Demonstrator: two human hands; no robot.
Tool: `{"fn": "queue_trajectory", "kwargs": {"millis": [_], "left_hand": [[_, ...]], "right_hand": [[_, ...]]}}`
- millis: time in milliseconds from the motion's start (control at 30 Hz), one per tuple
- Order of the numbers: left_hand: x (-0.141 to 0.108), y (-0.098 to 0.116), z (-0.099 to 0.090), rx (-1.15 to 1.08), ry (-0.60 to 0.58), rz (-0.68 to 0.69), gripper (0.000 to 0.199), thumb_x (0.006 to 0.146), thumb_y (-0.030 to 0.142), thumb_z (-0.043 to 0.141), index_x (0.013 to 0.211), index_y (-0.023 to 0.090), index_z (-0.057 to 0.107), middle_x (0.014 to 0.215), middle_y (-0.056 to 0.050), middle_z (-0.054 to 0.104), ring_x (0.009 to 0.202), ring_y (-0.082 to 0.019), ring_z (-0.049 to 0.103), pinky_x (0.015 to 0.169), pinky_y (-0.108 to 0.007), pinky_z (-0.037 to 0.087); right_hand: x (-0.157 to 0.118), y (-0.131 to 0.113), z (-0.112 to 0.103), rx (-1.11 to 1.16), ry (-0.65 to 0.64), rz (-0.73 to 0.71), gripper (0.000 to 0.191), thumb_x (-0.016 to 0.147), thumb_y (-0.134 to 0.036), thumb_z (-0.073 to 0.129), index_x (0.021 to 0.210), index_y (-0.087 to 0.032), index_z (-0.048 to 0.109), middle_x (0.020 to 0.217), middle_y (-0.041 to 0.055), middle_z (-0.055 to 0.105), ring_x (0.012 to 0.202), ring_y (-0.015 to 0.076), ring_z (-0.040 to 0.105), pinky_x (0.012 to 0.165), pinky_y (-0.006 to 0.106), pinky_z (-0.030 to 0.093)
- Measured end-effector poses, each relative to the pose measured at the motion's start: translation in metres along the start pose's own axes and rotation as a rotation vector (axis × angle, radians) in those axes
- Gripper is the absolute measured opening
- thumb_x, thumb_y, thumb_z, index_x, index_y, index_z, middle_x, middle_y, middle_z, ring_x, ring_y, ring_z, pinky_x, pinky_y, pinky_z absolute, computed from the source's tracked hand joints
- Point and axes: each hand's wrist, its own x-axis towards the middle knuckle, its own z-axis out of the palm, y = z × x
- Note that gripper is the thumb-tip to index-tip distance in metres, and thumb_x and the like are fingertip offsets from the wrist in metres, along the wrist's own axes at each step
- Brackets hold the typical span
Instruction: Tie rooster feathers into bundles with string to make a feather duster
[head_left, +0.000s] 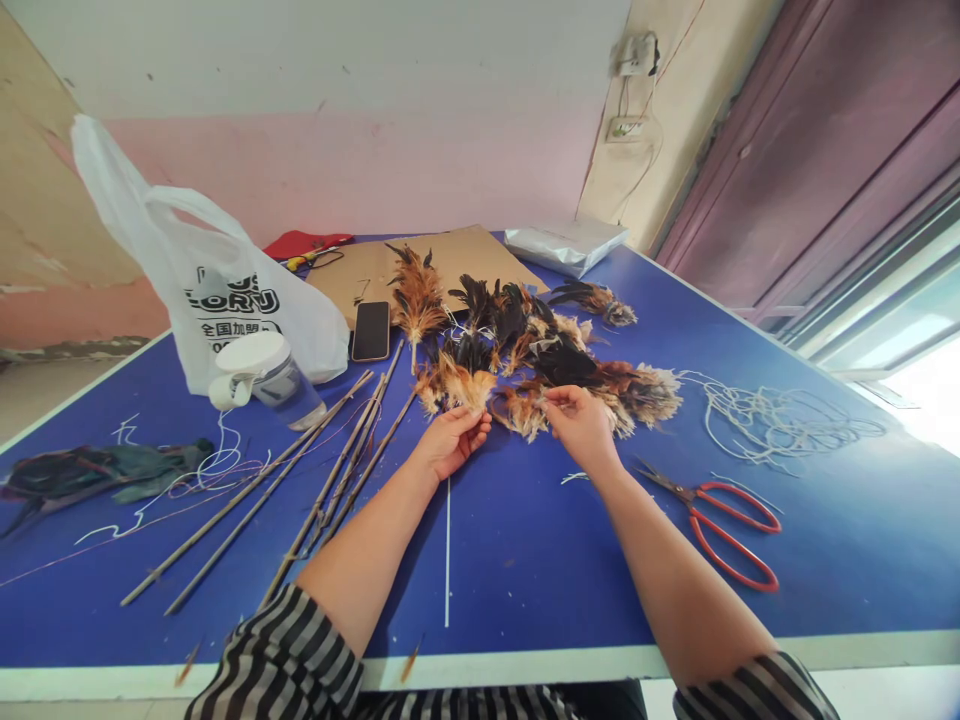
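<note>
Pinching a pale feather tuft (469,388), the left hand (454,440) had its grip closed, thumb against fingers. The right hand (583,425) was by the brown feathers (521,412), its fingers bent; I could not tell how tight its grip was or if it held anything. The tuft was near the middle of the blue tabletop (517,560), in front of a big feather pile (536,330). That pile was in the way between the hands and one cardboard sheet (352,275), and it hid part of the sheet. One phone (371,331) lay beside the pile. To the left, one cup (285,385) with a white lid stood before one white bag (247,270) and hid some of its writing. At least five sticks (247,490) lay by the left arm, with one dark cloth (105,470) farther left. On the right were one pair of red scissors (739,493) and one tangle of string (780,425). At the back were one silver packet (566,245) and one red thing (304,243). Two loose feathers (411,662) were at the near edge. Two sockets (627,128) were on the wall.
</note>
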Motion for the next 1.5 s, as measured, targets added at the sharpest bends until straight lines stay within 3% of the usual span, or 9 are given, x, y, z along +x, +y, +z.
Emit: {"fn": "queue_trajectory", "kwargs": {"millis": [67, 267, 533, 767, 900, 1000, 1100, 1167, 1500], "left_hand": [[-0.002, -0.001, 0.003, 0.065, -0.046, 0.058, 0.009, 0.069, 0.015, 0.066, 0.075, 0.009, 0.063, 0.070, -0.003, 0.063, 0.058, -0.006, 0.059, 0.054, -0.015, 0.049], [-0.016, -0.006, 0.019, 0.269, -0.177, 0.196, 0.019, 0.064, 0.027, 0.070, 0.072, 0.010, 0.066, 0.065, -0.004, 0.064, 0.057, -0.009, 0.058, 0.059, -0.021, 0.047], [-0.025, -0.009, 0.031, 0.585, -0.142, 0.427, 0.020, 0.070, 0.033, 0.064, 0.073, 0.014, 0.069, 0.066, -0.003, 0.060, 0.060, -0.011, 0.052, 0.060, -0.022, 0.042], [-0.030, -0.012, 0.034, 0.754, -0.070, 0.607, 0.015, 0.074, 0.028, 0.060, 0.069, 0.016, 0.068, 0.066, -0.002, 0.059, 0.063, -0.011, 0.050, 0.063, -0.020, 0.040], [-0.029, -0.012, 0.032, 0.754, -0.073, 0.574, 0.015, 0.072, 0.028, 0.061, 0.066, 0.016, 0.068, 0.065, -0.002, 0.059, 0.064, -0.011, 0.051, 0.065, -0.020, 0.040], [-0.026, -0.012, 0.031, 0.642, -0.067, 0.457, 0.015, 0.067, 0.029, 0.066, 0.064, 0.015, 0.068, 0.064, -0.002, 0.060, 0.059, -0.010, 0.050, 0.060, -0.020, 0.040], [-0.023, -0.012, 0.030, 0.451, -0.037, 0.300, 0.019, 0.065, 0.031, 0.068, 0.073, 0.014, 0.070, 0.068, -0.003, 0.064, 0.060, -0.010, 0.053, 0.062, -0.022, 0.042], [-0.022, -0.012, 0.029, 0.353, -0.018, 0.234, 0.022, 0.064, 0.031, 0.069, 0.077, 0.013, 0.070, 0.073, -0.005, 0.066, 0.065, -0.012, 0.057, 0.066, -0.024, 0.043], [-0.022, -0.020, 0.029, 0.380, -0.074, 0.146, 0.025, 0.060, 0.031, 0.072, 0.077, 0.012, 0.071, 0.073, -0.006, 0.066, 0.063, -0.012, 0.056, 0.068, -0.027, 0.045]], "right_hand": [[-0.007, -0.009, 0.001, -0.012, -0.010, -0.042, 0.015, 0.069, -0.034, 0.060, 0.074, -0.020, 0.063, 0.050, -0.0028, 0.053, 0.042, 0.0097, 0.042, 0.043, 0.023, 0.033], [-0.027, -0.029, 0.015, 0.159, -0.348, -0.040, 0.021, 0.068, -0.036, 0.064, 0.081, -0.019, 0.065, 0.068, 0.0025, 0.064, 0.060, 0.0151, 0.053, 0.056, 0.026, 0.041], [-0.035, -0.029, 0.019, 0.086, -0.101, -0.265, 0.013, 0.071, -0.024, 0.058, 0.060, -0.020, 0.059, 0.065, 0.0010, 0.057, 0.062, 0.0145, 0.051, 0.059, 0.026, 0.039], [-0.040, -0.032, 0.019, 0.034, -0.097, -0.344, 0.013, 0.073, -0.018, 0.053, 0.061, -0.020, 0.057, 0.072, 0.0019, 0.055, 0.065, 0.0138, 0.049, 0.058, 0.025, 0.038], [-0.038, -0.028, 0.019, 0.009, -0.124, -0.362, 0.015, 0.073, -0.019, 0.054, 0.058, -0.020, 0.053, 0.069, 0.0016, 0.051, 0.063, 0.0133, 0.047, 0.056, 0.025, 0.037], [-0.035, -0.024, 0.017, 0.019, -0.160, -0.357, 0.007, 0.074, -0.026, 0.057, 0.080, -0.022, 0.060, 0.076, 0.0019, 0.053, 0.061, 0.0126, 0.047, 0.056, 0.025, 0.040], [-0.034, -0.023, 0.014, -0.046, -0.186, -0.388, 0.044, 0.072, -0.030, 0.062, 0.114, -0.025, 0.050, 0.093, 0.0043, 0.055, 0.065, 0.0136, 0.051, 0.066, 0.029, 0.045], [-0.034, -0.023, 0.012, -0.169, -0.186, -0.442, 0.057, 0.070, -0.030, 0.063, 0.124, -0.026, 0.042, 0.101, 0.0065, 0.054, 0.073, 0.0164, 0.053, 0.074, 0.033, 0.045], [-0.034, -0.022, 0.014, -0.448, -0.084, -0.545, 0.059, 0.070, -0.024, 0.059, 0.126, -0.019, 0.039, 0.100, 0.0090, 0.057, 0.087, 0.0226, 0.055, 0.079, 0.038, 0.044]]}}
